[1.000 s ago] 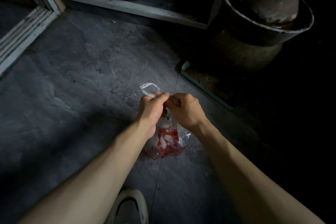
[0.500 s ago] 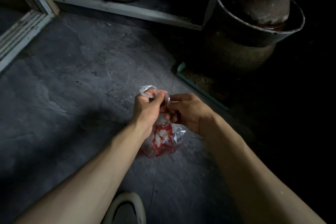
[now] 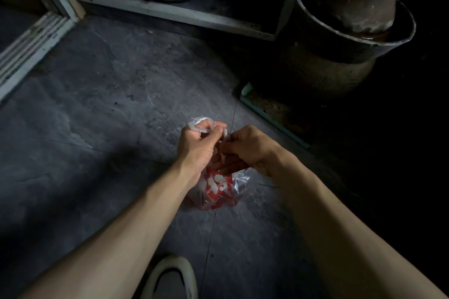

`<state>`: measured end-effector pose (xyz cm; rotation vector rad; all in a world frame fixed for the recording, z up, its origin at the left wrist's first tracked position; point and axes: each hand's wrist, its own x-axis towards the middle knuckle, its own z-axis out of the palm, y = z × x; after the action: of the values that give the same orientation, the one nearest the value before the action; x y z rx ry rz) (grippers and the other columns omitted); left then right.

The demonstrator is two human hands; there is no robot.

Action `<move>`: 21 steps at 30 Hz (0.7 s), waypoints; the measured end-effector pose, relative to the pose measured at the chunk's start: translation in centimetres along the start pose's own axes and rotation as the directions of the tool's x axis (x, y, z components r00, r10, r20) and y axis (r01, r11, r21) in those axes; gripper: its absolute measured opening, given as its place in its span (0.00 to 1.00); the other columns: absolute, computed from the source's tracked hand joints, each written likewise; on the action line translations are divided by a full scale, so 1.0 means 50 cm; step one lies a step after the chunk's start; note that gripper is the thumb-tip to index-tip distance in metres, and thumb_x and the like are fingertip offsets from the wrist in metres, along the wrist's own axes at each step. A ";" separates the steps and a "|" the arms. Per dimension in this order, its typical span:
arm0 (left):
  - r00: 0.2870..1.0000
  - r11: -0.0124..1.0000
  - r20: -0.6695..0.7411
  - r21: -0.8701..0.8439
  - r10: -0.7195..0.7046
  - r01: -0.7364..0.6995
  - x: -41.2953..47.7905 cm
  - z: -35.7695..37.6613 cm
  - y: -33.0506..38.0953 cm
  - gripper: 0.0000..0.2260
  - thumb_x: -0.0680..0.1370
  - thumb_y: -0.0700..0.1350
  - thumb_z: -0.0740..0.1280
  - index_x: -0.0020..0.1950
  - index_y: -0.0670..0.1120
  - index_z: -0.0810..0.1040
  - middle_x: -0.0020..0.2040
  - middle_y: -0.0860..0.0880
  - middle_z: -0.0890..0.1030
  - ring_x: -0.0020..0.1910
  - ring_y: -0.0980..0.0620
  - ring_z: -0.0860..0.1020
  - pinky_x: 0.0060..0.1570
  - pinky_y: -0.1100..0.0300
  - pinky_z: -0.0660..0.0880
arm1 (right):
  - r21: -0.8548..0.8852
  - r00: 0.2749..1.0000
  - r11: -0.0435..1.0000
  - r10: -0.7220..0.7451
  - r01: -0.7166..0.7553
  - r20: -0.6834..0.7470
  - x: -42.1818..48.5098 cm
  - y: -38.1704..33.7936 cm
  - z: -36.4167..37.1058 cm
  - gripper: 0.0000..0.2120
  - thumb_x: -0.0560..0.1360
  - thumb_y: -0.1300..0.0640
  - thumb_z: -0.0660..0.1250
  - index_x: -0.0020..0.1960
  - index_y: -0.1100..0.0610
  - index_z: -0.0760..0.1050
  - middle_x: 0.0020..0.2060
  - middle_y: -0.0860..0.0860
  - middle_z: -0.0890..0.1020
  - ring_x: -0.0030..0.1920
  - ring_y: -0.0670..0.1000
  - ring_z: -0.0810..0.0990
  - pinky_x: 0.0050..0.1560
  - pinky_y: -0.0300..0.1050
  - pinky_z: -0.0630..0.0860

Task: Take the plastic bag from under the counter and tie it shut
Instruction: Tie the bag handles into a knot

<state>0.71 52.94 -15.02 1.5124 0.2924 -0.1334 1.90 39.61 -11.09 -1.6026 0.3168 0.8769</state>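
Now the clear plastic bag with red-and-white contents [image 3: 220, 185] sits mid-floor on the grey stone floor [image 3: 97, 109], both hands pinching its twisted neck: left hand [image 3: 198, 145], right hand [image 3: 252, 147]. Knot best cinched tight, pulling the 2 ends apart evenly.

We see a thin, clear, glossy plastic bag [image 3: 220, 185] with red print lying crinkled on the matt, mottled grey floor [image 3: 102, 104] (stone or tile, scuffed), near a dull, rough-crusted metal pot [image 3: 352, 39].
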 end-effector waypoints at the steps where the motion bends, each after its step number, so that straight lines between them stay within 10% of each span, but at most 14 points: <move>1: 1.000 1.000 0.004 0.000 0.002 -0.002 0.001 0.000 -0.001 0.09 0.79 0.39 0.69 0.42 0.49 0.85 0.41 0.55 0.87 0.43 0.60 0.85 0.42 0.67 0.78 | -0.029 1.000 1.000 -0.004 0.004 0.010 -0.001 0.000 -0.003 0.08 0.80 0.65 0.64 0.48 0.70 0.79 0.35 0.61 0.87 0.36 0.57 0.88 0.33 0.43 0.83; 21: 1.000 0.997 -0.013 -0.073 -0.004 0.003 0.008 -0.001 -0.006 0.11 0.79 0.40 0.68 0.39 0.51 0.85 0.45 0.54 0.88 0.44 0.59 0.85 0.40 0.67 0.79 | -0.131 0.975 0.979 -0.131 0.156 0.181 -0.020 0.007 -0.026 0.11 0.83 0.63 0.60 0.47 0.65 0.78 0.40 0.57 0.87 0.40 0.52 0.88 0.42 0.42 0.84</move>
<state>0.99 52.99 -15.43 1.4406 0.3072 -0.1142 1.48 38.04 -10.65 -1.6477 0.0151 0.9357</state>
